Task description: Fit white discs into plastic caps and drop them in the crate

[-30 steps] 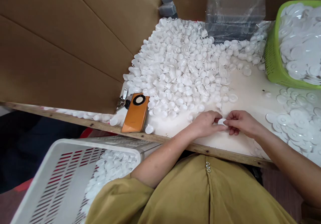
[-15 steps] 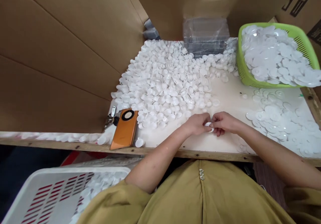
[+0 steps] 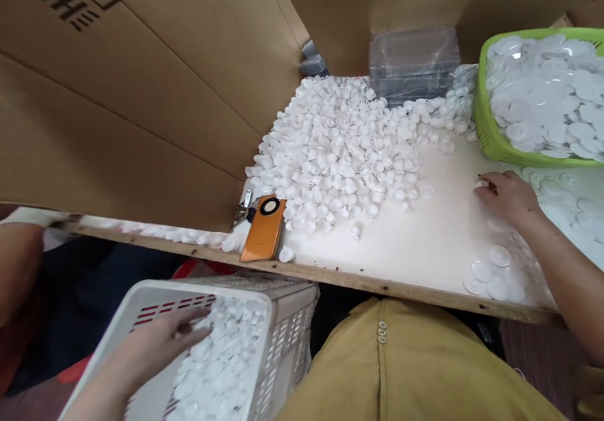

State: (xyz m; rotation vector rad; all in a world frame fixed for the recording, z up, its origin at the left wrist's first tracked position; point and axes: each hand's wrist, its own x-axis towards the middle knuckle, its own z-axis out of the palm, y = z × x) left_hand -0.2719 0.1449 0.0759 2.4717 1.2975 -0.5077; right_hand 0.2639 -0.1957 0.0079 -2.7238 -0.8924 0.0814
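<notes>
Desk: the desk (image 3: pixel 415 245) is bare along its near middle, loaded at far left and right.
White crate: below the near left edge, the white crate (image 3: pixel 265 333) holds many white pieces (image 3: pixel 221 352), judged the handled share.
Cups: a broad heap of cups (image 3: pixel 340 150) covers the far left and middle; much seems left.
Green basket: at far right, the green basket (image 3: pixel 484 125) is heaped with discs, apparently barely drawn down.
Loose discs: loose discs (image 3: pixel 500 273) lie at near right, also outstanding.
Left hand: over the crate, the left hand (image 3: pixel 165 339) is loosely parted, nothing visible in it.
Right hand: the right hand (image 3: pixel 507 197) is half curled; grip unclear.
Small piece: a small white piece (image 3: pixel 482 184) shows at its fingertips.
</notes>
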